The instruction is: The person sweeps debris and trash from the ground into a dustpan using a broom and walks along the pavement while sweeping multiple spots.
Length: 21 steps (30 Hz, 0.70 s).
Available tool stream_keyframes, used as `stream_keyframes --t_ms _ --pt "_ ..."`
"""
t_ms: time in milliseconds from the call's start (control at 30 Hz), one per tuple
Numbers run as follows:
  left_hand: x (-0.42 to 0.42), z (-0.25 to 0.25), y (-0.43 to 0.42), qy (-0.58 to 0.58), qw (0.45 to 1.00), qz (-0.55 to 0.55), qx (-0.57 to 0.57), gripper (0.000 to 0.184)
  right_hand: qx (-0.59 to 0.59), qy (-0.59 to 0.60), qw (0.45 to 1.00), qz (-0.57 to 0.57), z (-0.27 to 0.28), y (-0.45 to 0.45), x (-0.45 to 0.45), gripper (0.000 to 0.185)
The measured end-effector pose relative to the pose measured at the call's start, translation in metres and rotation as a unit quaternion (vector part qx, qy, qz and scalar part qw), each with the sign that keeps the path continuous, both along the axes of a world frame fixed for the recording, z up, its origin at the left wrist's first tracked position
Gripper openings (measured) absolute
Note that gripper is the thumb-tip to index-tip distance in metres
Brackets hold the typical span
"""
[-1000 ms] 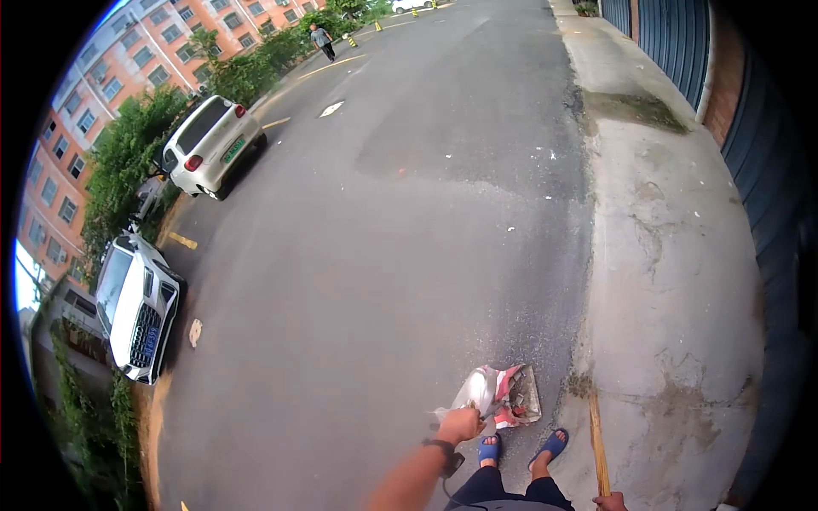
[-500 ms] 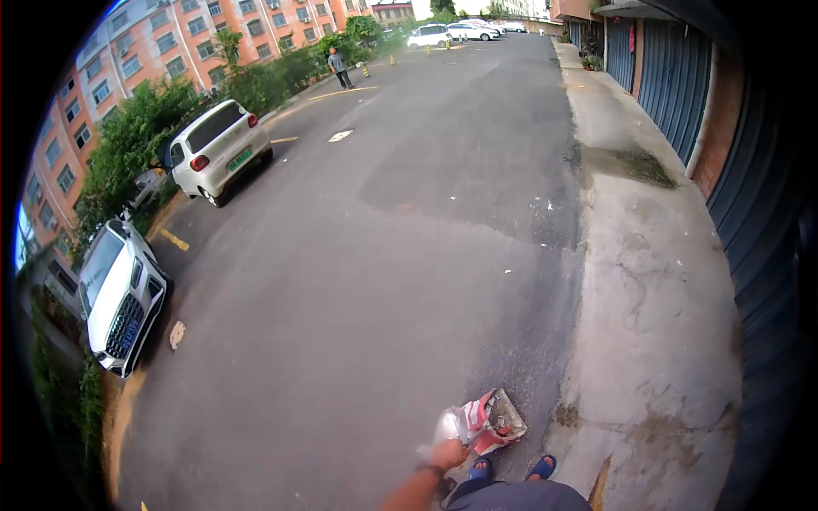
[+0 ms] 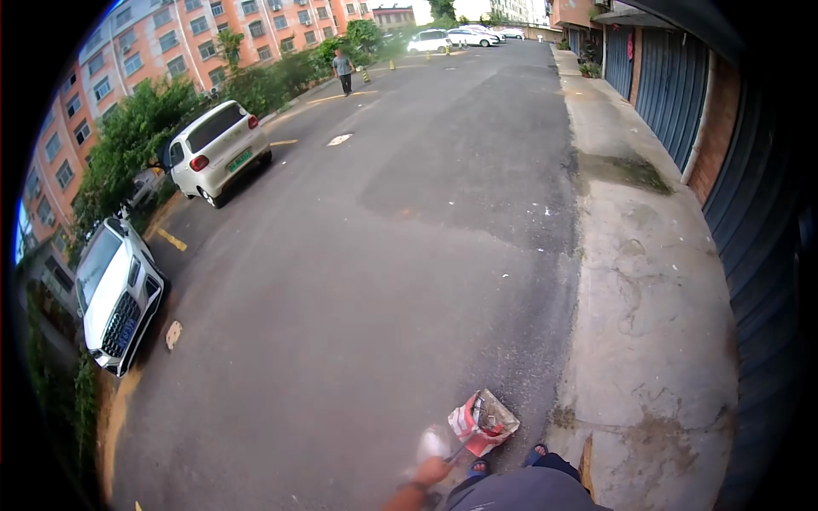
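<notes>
My left hand (image 3: 433,470) is closed on the handle of a red and white dustpan (image 3: 482,423), low in the view just in front of my feet. Bits of litter lie in its open, grey-edged end. A whitish, blurred bag (image 3: 433,443) hangs beside the same hand. To the right of my legs, the tan shaft of a wooden stick (image 3: 586,464) shows at the bottom edge. My right hand is out of the frame.
Asphalt road (image 3: 341,298) stretches ahead, with a concrete strip (image 3: 639,341) and blue shutters (image 3: 673,89) on the right. Two parked cars, one white (image 3: 123,294) and one cream (image 3: 220,149), stand at the left. A person (image 3: 343,71) is on the road farther off. Small white scraps dot the asphalt.
The view has tilted up, showing more of the far road. My left hand and the dustpan sit lower in view. My right hand has left the frame, and less of the stick shows.
</notes>
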State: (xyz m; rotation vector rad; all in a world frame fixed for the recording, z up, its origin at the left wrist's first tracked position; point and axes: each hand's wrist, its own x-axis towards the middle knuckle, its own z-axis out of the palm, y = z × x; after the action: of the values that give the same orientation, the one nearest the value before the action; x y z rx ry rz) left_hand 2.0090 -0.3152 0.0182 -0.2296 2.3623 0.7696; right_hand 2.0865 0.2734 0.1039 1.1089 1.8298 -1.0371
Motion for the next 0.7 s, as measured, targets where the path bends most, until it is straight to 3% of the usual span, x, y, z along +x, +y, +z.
stream_keyframes --t_ms 200,400,500,700 --pt "0.012 0.051 0.018 -0.058 0.998 0.03 -0.02 0.059 -0.016 -0.003 1.0 -0.009 -0.014 0.017 -0.023 0.018" --pt "0.021 0.025 0.045 -0.038 0.996 0.052 -0.056 0.051 -0.029 -0.009 0.999 -0.029 -0.033 0.051 -0.045 0.016" --pt "0.025 0.007 0.045 -0.004 0.996 -0.048 -0.081 0.046 -0.034 -0.012 0.999 -0.04 -0.04 0.068 -0.058 0.015" --pt "0.037 -0.012 0.059 0.063 0.988 -0.087 -0.115 0.039 -0.051 -0.011 0.997 -0.06 -0.063 0.105 -0.085 0.013"
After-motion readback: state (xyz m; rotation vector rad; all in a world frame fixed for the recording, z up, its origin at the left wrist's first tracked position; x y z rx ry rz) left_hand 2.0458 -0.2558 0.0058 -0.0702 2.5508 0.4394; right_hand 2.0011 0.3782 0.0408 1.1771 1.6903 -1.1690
